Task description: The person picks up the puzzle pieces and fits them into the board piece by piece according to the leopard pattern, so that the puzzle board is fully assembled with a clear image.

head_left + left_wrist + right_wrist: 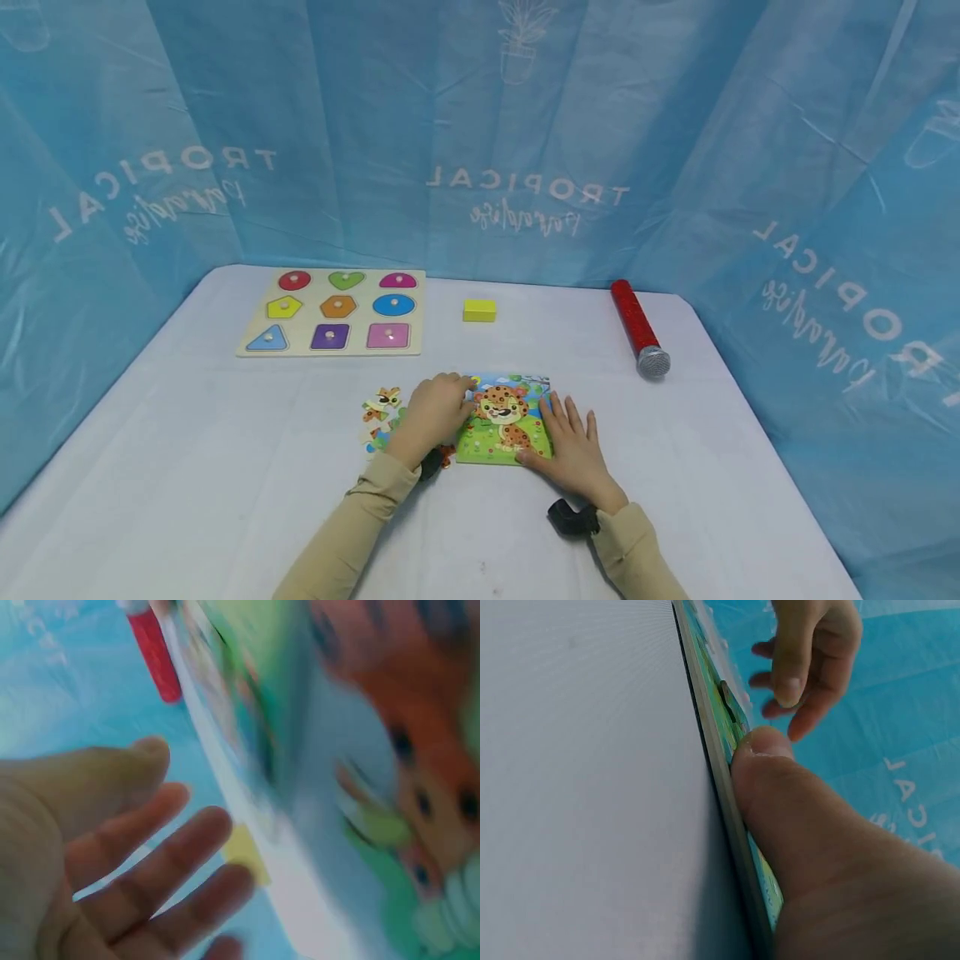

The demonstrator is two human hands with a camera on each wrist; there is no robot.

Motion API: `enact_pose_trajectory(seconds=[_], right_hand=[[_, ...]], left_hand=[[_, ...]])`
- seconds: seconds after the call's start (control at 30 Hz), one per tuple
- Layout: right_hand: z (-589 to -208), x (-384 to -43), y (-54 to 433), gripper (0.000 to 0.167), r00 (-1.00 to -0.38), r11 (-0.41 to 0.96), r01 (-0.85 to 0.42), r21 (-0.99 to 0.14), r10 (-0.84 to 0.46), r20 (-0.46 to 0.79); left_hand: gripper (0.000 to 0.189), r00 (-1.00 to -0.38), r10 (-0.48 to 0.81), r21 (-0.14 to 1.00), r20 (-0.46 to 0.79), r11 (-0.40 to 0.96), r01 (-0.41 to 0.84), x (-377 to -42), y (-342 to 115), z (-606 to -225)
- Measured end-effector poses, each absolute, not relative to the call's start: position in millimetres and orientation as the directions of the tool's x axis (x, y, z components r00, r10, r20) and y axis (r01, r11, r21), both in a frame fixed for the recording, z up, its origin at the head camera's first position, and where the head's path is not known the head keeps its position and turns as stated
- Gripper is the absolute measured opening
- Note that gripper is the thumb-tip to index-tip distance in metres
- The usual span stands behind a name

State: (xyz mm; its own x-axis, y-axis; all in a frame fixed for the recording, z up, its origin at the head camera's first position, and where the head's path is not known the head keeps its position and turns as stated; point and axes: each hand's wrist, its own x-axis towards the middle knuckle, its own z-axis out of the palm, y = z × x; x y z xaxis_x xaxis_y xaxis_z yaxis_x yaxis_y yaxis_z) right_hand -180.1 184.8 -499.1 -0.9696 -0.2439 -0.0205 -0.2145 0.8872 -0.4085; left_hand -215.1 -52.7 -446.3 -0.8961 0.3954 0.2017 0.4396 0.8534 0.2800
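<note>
A square leopard picture puzzle (495, 446) lies flat on the table between both hands. My left hand (435, 412) hovers by its left edge, fingers loosely bent. In the left wrist view that hand (142, 862) shows thumb and fingers apart, with nothing between them. Spread along the puzzle's right edge, my right hand (573, 450) rests with its thumb on the lower right corner. The right wrist view shows this thumb (802, 802) pressing on the puzzle's rim. Loose puzzle pieces (381, 404) lie left of the board, partly hidden behind the left forearm.
A shape-peg board (300, 333) with coloured knobbed shapes lies at the back left. A yellow block (479, 311) stands behind the puzzle. Further right lies a red toy microphone (637, 325) with a silver head. Blue printed cloth (480, 125) hangs around the white table (187, 467).
</note>
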Motion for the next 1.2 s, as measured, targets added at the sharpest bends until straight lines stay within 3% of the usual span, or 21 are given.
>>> enact_pose_trajectory(seconds=[0.13, 0.27, 0.8, 1.2], right_hand=[[-499.0, -179.6, 184.2, 0.098, -0.969, 0.873, -0.234, -0.428, -0.248, 0.025], [-500.4, -179.9, 183.9, 0.100, -0.970, 0.870, -0.229, -0.438, -0.242, 0.027], [-501.5, -182.4, 184.6, 0.100, -0.973, 0.885, -0.210, -0.415, -0.231, 0.001], [-499.4, -179.5, 184.1, 0.099, -0.974, 0.884, -0.208, -0.418, -0.225, 0.009]], left_hand=[[0.044, -0.867, 0.488, 0.175, 0.098, 0.849, 0.498, -194.0, -43.7, -446.0], [0.061, -0.852, 0.522, 0.139, -0.034, 0.847, 0.513, -177.0, -37.1, -452.4], [0.057, -0.841, 0.532, 0.189, -0.096, 0.840, 0.509, -175.5, -40.1, -449.6], [0.061, -0.836, 0.532, 0.159, -0.132, 0.844, 0.512, -173.1, -36.0, -450.9]])
